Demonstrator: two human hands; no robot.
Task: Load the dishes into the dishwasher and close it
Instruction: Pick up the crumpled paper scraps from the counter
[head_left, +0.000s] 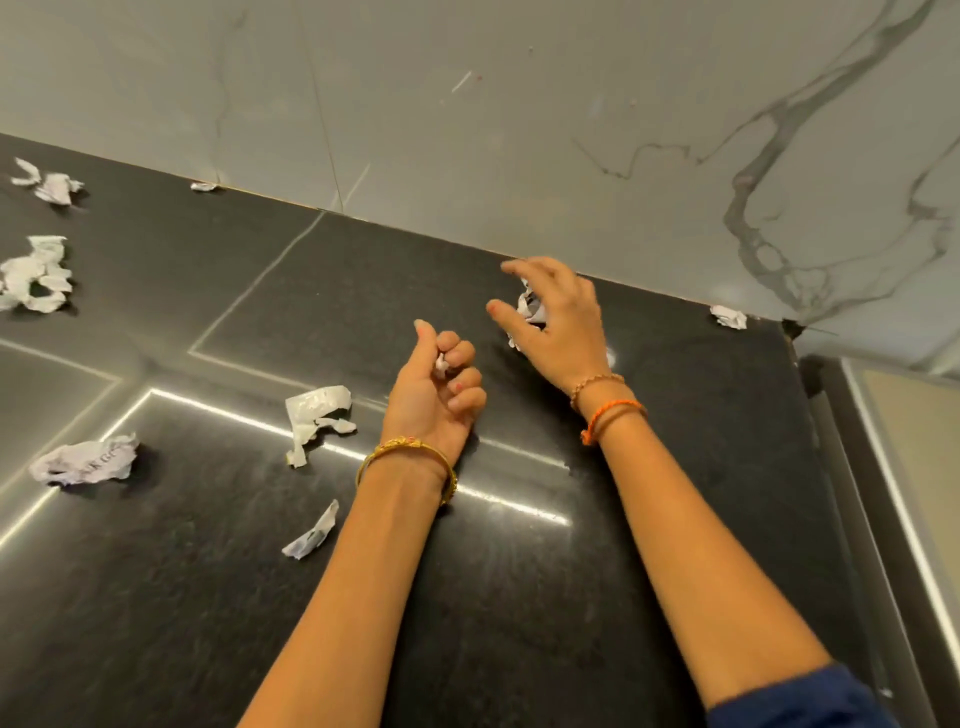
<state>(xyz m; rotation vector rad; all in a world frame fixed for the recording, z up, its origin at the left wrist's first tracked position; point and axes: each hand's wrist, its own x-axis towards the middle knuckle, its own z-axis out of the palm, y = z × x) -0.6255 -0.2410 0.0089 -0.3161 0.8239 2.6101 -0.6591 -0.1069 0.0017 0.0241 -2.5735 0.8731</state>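
dark speckled stone bench (519, 597) under pale marble-veined wall (519, 130) | crumpled white paper scraps (83, 460) scattered on bench, mostly left | right hand (556, 325) fingers curled round a crumpled white paper wad (531, 304) | left hand (434, 395) fist pinching small white paper bit (442, 364) | dishes, dishwasher: outside the view

Faint dark print is seen on one crumpled paper scrap (85, 460) lying on the dark counter (519, 597), but no word or number can be made out. No other text, label or brand is shown.
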